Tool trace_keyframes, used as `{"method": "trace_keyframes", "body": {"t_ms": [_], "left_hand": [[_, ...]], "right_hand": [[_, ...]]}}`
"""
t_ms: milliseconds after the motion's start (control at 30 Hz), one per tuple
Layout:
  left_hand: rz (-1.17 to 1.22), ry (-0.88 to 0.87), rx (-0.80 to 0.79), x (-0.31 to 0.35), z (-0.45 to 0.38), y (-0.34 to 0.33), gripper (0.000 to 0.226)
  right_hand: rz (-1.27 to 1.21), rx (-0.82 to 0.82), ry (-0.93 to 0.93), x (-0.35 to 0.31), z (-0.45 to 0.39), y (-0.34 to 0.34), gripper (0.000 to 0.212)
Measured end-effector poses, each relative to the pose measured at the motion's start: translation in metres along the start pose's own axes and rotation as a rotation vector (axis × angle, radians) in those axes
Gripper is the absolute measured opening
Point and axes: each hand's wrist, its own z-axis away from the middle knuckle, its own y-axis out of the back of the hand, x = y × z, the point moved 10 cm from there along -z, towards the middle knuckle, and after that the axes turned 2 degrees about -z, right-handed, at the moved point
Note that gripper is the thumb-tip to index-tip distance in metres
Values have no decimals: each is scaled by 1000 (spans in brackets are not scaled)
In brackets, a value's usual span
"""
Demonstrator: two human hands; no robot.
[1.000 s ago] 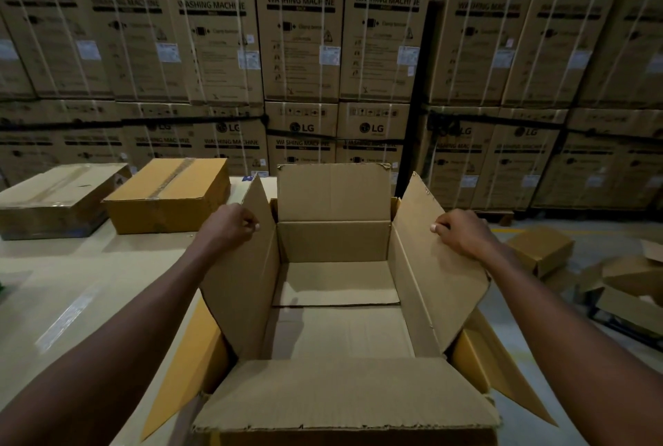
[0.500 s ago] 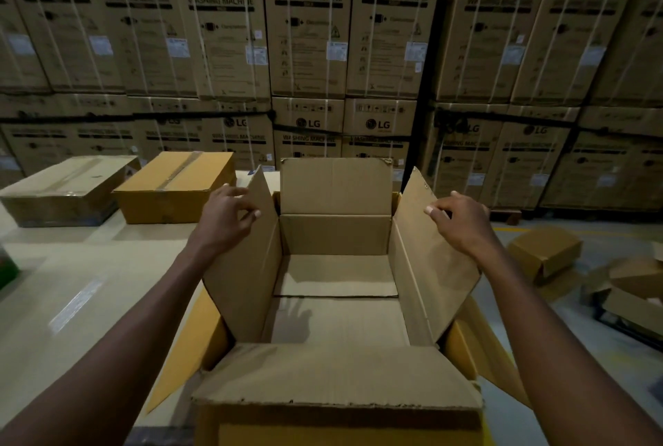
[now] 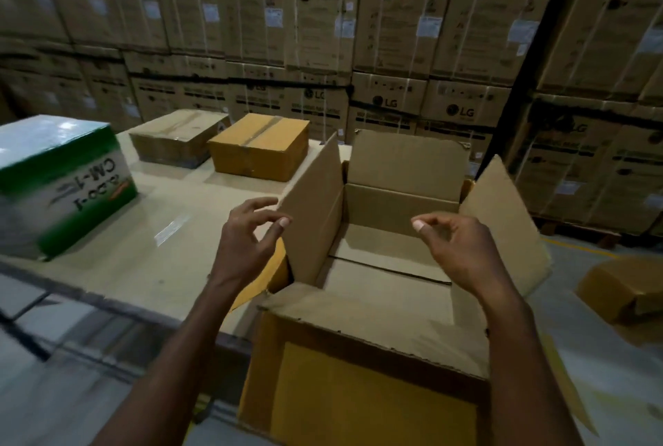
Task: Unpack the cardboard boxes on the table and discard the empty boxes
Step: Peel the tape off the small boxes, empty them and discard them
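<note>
Both hands have let go of the side flaps they were gripping half a second ago. The left hand (image 3: 247,244) now hangs just beside the left flap (image 3: 314,209) with its fingers loosely spread and holding nothing, its thumb tip close to the flap's edge, though contact cannot be told. The right hand (image 3: 455,248) has come inward off the right flap (image 3: 502,216) and now hovers over the inside of the open cardboard box (image 3: 376,302), fingers relaxed and lightly curled, also empty. The box sits at the near right corner of the tabletop (image 3: 172,259), its near side overhanging the edge; all four flaps stand open and only its bare cardboard floor shows inside. The view has swung left and pulled back since the earlier frame, so a green and white box (image 3: 61,183) with printing on its side has come into sight at the left of the tabletop. Two sealed cartons, a dull brown one (image 3: 175,139) and a yellow-brown taped one (image 3: 258,146), sit side by side further back. A discarded box (image 3: 624,287) lies on the floor to the right, and stacked washing machine cartons (image 3: 394,15) fill the background.
</note>
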Motion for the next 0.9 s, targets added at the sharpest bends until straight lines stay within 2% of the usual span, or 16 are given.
{"method": "trace_keyframes", "body": {"t_ms": [200,267,500,667,900], "left_hand": [[104,138,-10,-79,43,47,16],[141,181,-1,-108,55,68,11],[249,383,45,-225,93,135,14],[300,490,-13,-293,100,158,14],[371,541,-38,-367,74,151,13]], "right_hand": [[-193,-71,67,-64,38,-105,18],[-266,-100,101,-89,52,-148,20],[-410,-165,56,-145,88,-313,21],[-383,-233,-38,-147,103,-415,21],[-255,-300,-139,-121,70,-503,20]]}}
